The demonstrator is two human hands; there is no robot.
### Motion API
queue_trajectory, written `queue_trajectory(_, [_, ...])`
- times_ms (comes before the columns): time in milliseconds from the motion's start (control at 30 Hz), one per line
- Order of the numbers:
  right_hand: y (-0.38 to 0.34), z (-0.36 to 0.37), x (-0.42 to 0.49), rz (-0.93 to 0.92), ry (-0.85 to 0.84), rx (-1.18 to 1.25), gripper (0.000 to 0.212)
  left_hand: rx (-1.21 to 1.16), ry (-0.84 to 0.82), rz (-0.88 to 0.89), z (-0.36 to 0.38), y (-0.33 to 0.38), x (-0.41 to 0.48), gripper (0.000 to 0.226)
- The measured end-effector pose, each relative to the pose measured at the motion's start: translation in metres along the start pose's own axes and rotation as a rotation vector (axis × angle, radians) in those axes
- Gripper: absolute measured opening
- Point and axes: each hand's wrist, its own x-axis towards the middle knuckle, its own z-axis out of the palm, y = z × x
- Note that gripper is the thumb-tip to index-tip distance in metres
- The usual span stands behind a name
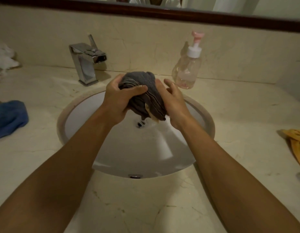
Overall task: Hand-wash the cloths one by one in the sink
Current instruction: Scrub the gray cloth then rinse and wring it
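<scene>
A wet dark grey cloth, bunched into a wad, is held above the white sink. My left hand grips its left side, thumb curled over the top. On the cloth's right side is my right hand, its palm against the fabric and its fingers partly lifted off. A blue cloth lies on the counter at the left. At the right edge lies a yellow cloth. A white cloth is heaped at the far left by the wall.
A chrome tap stands behind the sink on the left; no water is visibly running. A clear pump bottle with a pink-and-white top stands behind on the right. The beige marble counter surrounds the basin. A dark-framed mirror runs along the top.
</scene>
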Motion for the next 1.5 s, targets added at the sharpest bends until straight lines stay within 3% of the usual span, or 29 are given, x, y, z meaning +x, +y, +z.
queue_trajectory(67, [-0.002,-0.004,-0.004,-0.177,-0.045,-0.164,0.061,0.013,0.054,0.007,0.002,-0.002,0.0,0.045])
queue_trajectory(133, [-0.004,-0.005,-0.008,-0.239,-0.163,-0.255,0.033,0.01,0.057,0.007,0.002,-0.001,0.002,0.048])
queue_trajectory(300, [-0.011,-0.011,-0.004,-0.227,-0.113,-0.131,0.016,0.142,-0.061,-0.057,-0.005,0.012,0.0,0.055])
queue_trajectory(433, [-0.036,-0.023,-0.001,-0.096,-0.052,0.074,0.016,0.757,-0.172,0.032,-0.013,0.022,0.001,0.042])
queue_trajectory(467, [-0.043,-0.023,-0.002,-0.075,-0.074,0.102,0.013,0.786,-0.228,-0.004,-0.012,0.026,0.0,0.043])
queue_trajectory(533, [-0.055,-0.022,-0.004,-0.049,-0.101,0.214,0.009,0.571,-0.331,-0.12,-0.008,0.037,-0.004,0.04])
queue_trajectory(633, [-0.068,-0.019,-0.007,0.033,-0.176,0.596,0.006,0.107,-0.361,-0.231,-0.003,0.057,-0.011,0.034])
queue_trajectory(700, [-0.067,-0.013,-0.01,0.088,-0.218,0.664,0.026,-0.094,-0.379,-0.247,-0.004,0.064,-0.014,0.036])
queue_trajectory(767, [-0.064,-0.002,-0.018,0.14,-0.291,0.552,0.055,-0.171,-0.446,-0.235,-0.001,0.068,-0.018,0.04])
queue_trajectory(867, [-0.06,0.007,-0.029,0.193,-0.394,0.44,0.055,-0.096,-0.417,-0.209,0.009,0.071,-0.02,0.033])
queue_trajectory(1000, [-0.063,-0.006,-0.033,0.056,-0.112,0.463,0.033,0.115,-0.063,-0.159,0.015,0.076,-0.011,0.036])
queue_trajectory(1067, [-0.068,-0.017,-0.034,0.106,0.053,0.395,0.037,0.153,0.153,-0.119,0.017,0.078,-0.009,0.03])
queue_trajectory(1133, [-0.07,-0.029,-0.034,0.198,0.125,-0.004,0.052,0.053,0.221,-0.07,0.019,0.081,-0.005,0.029])
queue_trajectory(1233, [-0.075,-0.042,-0.043,0.186,0.155,-0.882,0.057,-0.234,0.116,-0.066,0.032,0.096,-0.005,0.042])
queue_trajectory(1367, [-0.099,-0.043,-0.055,-0.127,0.413,-0.983,0.054,-0.51,-0.089,-0.15,0.057,0.122,-0.01,0.056])
queue_trajectory(1500, [-0.124,-0.056,-0.047,-0.087,0.384,-0.967,0.049,-0.534,-0.278,-0.129,0.07,0.144,-0.015,0.05])
